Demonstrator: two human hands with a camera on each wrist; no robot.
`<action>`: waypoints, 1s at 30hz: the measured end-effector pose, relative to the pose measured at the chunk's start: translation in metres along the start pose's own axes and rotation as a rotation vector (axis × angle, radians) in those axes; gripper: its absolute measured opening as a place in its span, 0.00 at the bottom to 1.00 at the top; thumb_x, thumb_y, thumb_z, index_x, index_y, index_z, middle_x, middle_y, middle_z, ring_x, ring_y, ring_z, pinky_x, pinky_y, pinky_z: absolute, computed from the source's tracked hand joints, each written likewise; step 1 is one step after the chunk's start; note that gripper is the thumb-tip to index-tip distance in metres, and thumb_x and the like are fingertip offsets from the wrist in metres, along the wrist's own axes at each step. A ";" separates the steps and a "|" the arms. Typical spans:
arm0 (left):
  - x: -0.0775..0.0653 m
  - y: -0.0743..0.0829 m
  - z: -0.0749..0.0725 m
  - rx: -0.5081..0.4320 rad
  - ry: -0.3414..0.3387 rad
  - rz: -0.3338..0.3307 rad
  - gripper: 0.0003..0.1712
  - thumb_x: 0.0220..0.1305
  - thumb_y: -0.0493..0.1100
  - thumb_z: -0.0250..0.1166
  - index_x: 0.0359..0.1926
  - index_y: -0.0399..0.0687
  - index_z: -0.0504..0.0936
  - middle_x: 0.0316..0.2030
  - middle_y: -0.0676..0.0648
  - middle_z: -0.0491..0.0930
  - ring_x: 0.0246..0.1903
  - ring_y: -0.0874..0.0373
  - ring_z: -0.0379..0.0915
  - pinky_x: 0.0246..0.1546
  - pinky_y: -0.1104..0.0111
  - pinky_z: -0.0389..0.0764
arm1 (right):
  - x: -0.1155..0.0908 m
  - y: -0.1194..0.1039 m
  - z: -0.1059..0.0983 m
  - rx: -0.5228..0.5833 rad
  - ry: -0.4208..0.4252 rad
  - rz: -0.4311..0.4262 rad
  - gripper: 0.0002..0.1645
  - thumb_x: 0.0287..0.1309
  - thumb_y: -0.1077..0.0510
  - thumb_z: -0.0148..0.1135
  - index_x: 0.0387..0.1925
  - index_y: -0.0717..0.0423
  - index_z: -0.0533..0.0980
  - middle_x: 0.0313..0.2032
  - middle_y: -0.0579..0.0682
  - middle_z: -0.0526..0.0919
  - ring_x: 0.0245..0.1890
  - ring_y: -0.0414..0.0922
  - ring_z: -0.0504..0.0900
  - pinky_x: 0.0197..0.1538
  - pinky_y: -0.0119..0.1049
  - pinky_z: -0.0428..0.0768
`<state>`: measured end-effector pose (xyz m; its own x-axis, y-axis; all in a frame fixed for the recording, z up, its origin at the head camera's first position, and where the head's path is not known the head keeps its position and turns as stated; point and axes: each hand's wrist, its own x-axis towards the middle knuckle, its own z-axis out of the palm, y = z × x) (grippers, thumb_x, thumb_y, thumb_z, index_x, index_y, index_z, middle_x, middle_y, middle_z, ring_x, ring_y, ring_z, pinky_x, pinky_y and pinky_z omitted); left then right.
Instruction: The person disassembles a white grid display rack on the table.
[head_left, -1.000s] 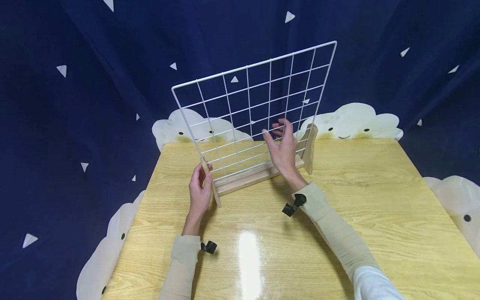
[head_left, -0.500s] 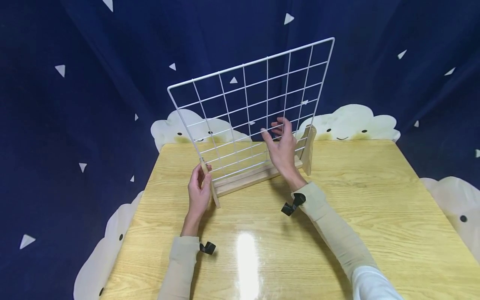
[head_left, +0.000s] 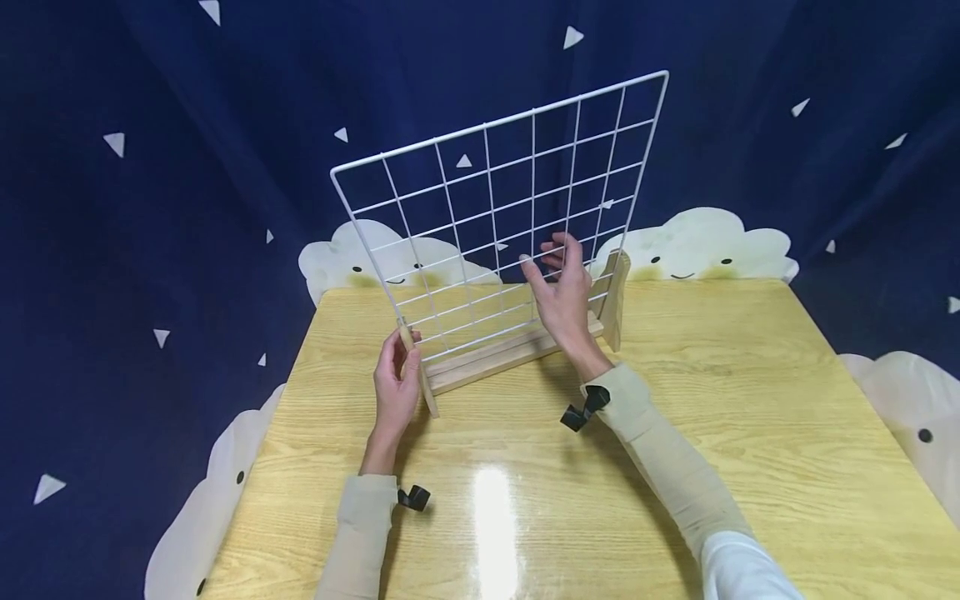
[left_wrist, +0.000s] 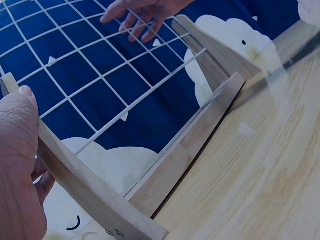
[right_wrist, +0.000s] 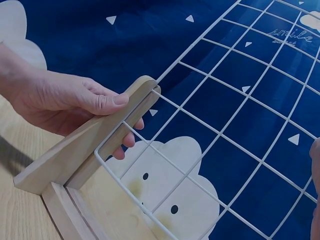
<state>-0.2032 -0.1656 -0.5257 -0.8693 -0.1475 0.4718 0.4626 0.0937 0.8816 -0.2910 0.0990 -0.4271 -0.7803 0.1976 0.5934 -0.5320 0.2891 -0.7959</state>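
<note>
Left hand (head_left: 396, 385): it's grasping the left upright (right_wrist: 92, 134), thumb pressing one side, fingertips poking out the other.
Right hand (head_left: 564, 304): it's hanging loose by the wires, not clenching anything; can't tell if it's touching them.
Wire grid (head_left: 492, 211): it's standing between the uprights, its bottom wire sitting above the base bar (head_left: 517, 353).
Right upright (head_left: 615, 300): it's standing on the desk (head_left: 735, 400), and no hand is gripping it.
Slip risk: if the left hand is squeezing unevenly, I reckon the grid's edge could be popping out.
Tip risk: that tall grid is carrying weight up high, so one knock might be toppling everything, imo.
</note>
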 end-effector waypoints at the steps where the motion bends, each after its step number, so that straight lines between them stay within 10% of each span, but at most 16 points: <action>1: 0.000 0.000 0.000 0.002 -0.001 0.004 0.23 0.80 0.35 0.56 0.70 0.32 0.69 0.58 0.38 0.79 0.64 0.46 0.74 0.73 0.63 0.69 | 0.001 0.000 0.000 0.000 0.000 0.003 0.33 0.67 0.53 0.71 0.66 0.61 0.68 0.54 0.59 0.82 0.51 0.57 0.84 0.55 0.57 0.80; 10: 0.003 0.000 0.003 -0.007 0.018 -0.003 0.23 0.78 0.28 0.54 0.70 0.27 0.68 0.57 0.35 0.77 0.61 0.56 0.74 0.71 0.68 0.70 | 0.005 -0.004 -0.001 0.011 0.009 0.005 0.34 0.66 0.53 0.72 0.66 0.61 0.68 0.54 0.57 0.82 0.53 0.63 0.84 0.57 0.57 0.80; 30: -0.001 0.000 -0.001 -0.011 -0.005 -0.001 0.23 0.78 0.30 0.54 0.70 0.34 0.69 0.59 0.28 0.75 0.63 0.35 0.72 0.72 0.64 0.69 | 0.006 -0.008 -0.001 0.010 0.017 -0.001 0.34 0.65 0.53 0.71 0.66 0.62 0.68 0.53 0.60 0.82 0.52 0.64 0.84 0.55 0.59 0.80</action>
<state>-0.2023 -0.1662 -0.5264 -0.8709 -0.1423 0.4705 0.4632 0.0828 0.8824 -0.2913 0.0987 -0.4166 -0.7745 0.2129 0.5957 -0.5357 0.2800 -0.7966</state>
